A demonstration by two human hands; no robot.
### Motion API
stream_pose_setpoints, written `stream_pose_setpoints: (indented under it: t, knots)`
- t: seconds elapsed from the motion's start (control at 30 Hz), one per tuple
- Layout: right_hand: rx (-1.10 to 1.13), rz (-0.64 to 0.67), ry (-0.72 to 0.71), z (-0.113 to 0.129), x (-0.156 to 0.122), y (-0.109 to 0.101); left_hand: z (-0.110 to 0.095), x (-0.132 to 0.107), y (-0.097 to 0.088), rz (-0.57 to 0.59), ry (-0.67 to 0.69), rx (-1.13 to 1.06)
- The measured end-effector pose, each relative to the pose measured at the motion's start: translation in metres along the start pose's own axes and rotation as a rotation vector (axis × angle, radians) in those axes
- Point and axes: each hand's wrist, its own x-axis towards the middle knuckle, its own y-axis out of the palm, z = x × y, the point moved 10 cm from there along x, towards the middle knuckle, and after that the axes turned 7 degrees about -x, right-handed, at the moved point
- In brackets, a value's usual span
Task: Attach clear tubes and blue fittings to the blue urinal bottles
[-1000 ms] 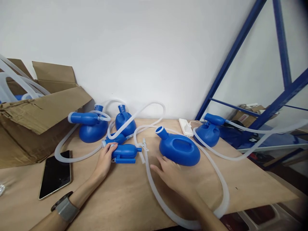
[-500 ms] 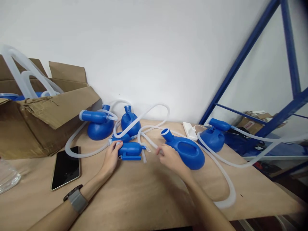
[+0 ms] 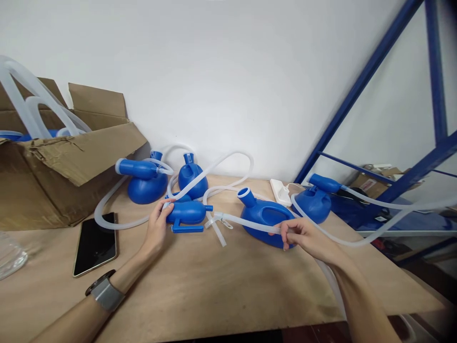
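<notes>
- Left hand (image 3: 157,224): fingers and thumb closed around the wide end of a blue cup (image 3: 187,213); grip partly spread by the cup's width.
- Cup: lies on its side at the table's middle, nozzle pointing right, handle toward the person.
- Right hand (image 3: 303,236): fingers curled, pinching a white hose (image 3: 246,223) between thumb and fingers.
- Hose: runs left from the right hand, across the front of an open-necked jug (image 3: 255,212), its near end just beside the nozzle; contact there cannot be told.
- Clip (image 3: 227,224): white, hangs by that hose end.
- Second hose (image 3: 219,234): loose end on the table (image 3: 214,295), below the first hose's end.
- Behind: left jug (image 3: 146,191) with a cup lying across it, middle jug (image 3: 193,183) by the wall, right jug (image 3: 312,206), also topped by a cup.
- Far left: open box (image 3: 64,195) with hoses rising out; tablet (image 3: 96,243) flat in front.
- Power strip (image 3: 280,193): white, beside the right jug.
- Watch (image 3: 107,293) on left wrist.
</notes>
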Motion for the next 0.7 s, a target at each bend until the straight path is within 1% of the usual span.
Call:
stream_pose_setpoints:
  t: [0.07, 0.2, 0.3, 0.37, 0.47, 0.57, 0.63, 0.7]
  knots:
    - [0.016, 0.006, 0.001, -0.003, 0.005, 0.004, 0.0, 0.0, 0.004, 0.03, -0.004, -0.028]
    - [0.055, 0.028, 0.0, -0.008, 0.014, 0.011, -0.002, 0.002, 0.0, 0.013, 0.025, -0.074]
    - [0.085, 0.065, -0.026, -0.007, 0.018, 0.015, 0.0, 0.006, 0.0, 0.035, 0.014, -0.089]
    - [0.065, 0.075, -0.045, -0.006, 0.019, 0.016, 0.0, 0.007, 0.001, 0.055, 0.008, -0.078]
    - [0.068, 0.033, -0.072, -0.005, 0.019, 0.012, -0.006, 0.004, 0.001, 0.063, 0.033, -0.006]
    - [0.068, -0.03, -0.086, -0.004, 0.02, 0.012, -0.013, -0.005, 0.012, 0.137, 0.067, 0.098]
    - [0.017, -0.031, -0.087, -0.004, 0.024, 0.019, -0.013, -0.012, 0.021, 0.19, 0.072, 0.139]
    - [-0.007, -0.012, -0.11, -0.001, 0.028, 0.027, -0.011, -0.014, 0.022, 0.177, 0.072, 0.133]
